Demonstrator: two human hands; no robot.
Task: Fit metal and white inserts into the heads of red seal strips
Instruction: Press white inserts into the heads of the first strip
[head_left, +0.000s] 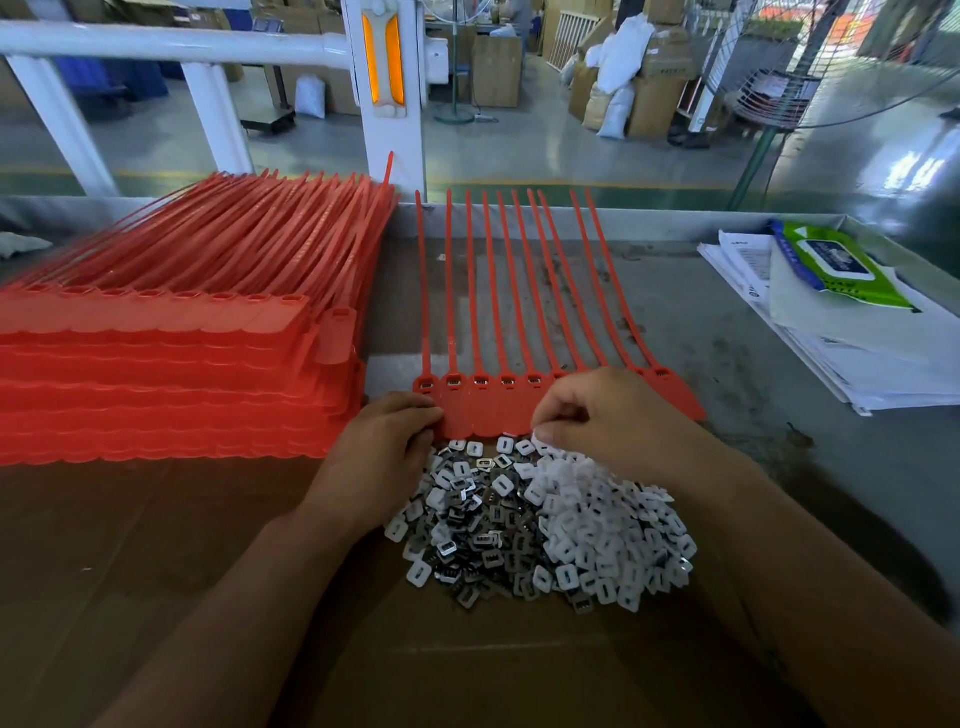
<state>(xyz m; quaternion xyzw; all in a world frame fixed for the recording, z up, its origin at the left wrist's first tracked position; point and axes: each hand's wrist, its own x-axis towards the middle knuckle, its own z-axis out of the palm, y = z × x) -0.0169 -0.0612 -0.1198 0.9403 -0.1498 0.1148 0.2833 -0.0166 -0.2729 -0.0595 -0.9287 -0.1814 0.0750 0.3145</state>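
Across the grey worktable (701, 338) a brown cardboard sheet (156, 545) covers the near side, probably so that small parts slide easily and do not scatter. At its left a tall stack of red seal strips (156, 364) waits within reach, with all its tails pointing away from the person. To the right of the stack, a laid-out row of strips (483, 421) lies flat with the tags side by side. Their heads (480, 383) therefore form one line facing the person, and several already show a metal piece seated in them.

Just below that row is the pile of inserts (545, 519), metal ones mostly to the left and white ones to the right. It sits close enough that each pick is a short reach.

The left hand (379, 457) rests at the left end of the row. Its bent fingers and thumb grip the near edge of the tags, most likely to keep the row from sliding.

The right hand (608, 415) arches over the row's right half. Its fingertips (543, 432) are bunched together where the tags meet the pile. Whether an insert is pinched between them I cannot tell.
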